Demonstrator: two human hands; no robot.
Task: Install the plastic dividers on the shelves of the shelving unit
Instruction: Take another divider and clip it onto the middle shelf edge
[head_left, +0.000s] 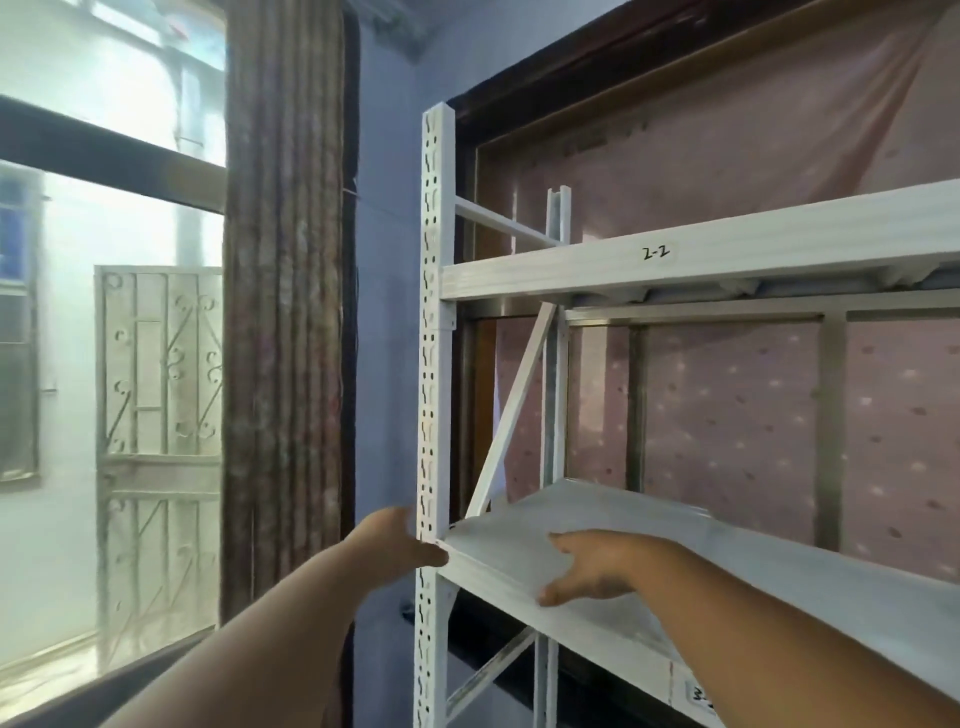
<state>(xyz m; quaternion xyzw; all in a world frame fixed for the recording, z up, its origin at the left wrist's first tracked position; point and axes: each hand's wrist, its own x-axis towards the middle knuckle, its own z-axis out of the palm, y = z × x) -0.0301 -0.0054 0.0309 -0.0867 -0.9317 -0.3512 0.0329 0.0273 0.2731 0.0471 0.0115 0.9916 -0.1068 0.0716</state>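
Observation:
A white metal shelving unit (435, 332) stands before me, with a perforated front upright at the left. A pale grey plastic divider (524, 525) lies flat on the lower shelf at its left end. My left hand (400, 538) is at the divider's front left corner beside the upright, its fingers hidden behind the post. My right hand (592, 569) lies on the divider's top with fingers spread and thumb over its front edge. The upper shelf beam (727, 260) carries the label 2-2.
A brown curtain (285, 312) hangs left of the unit, with a window and a white ornate grille (156, 441) beyond. A pink patterned cloth (727, 415) covers a framed opening behind the shelves. White diagonal braces cross the unit's left side.

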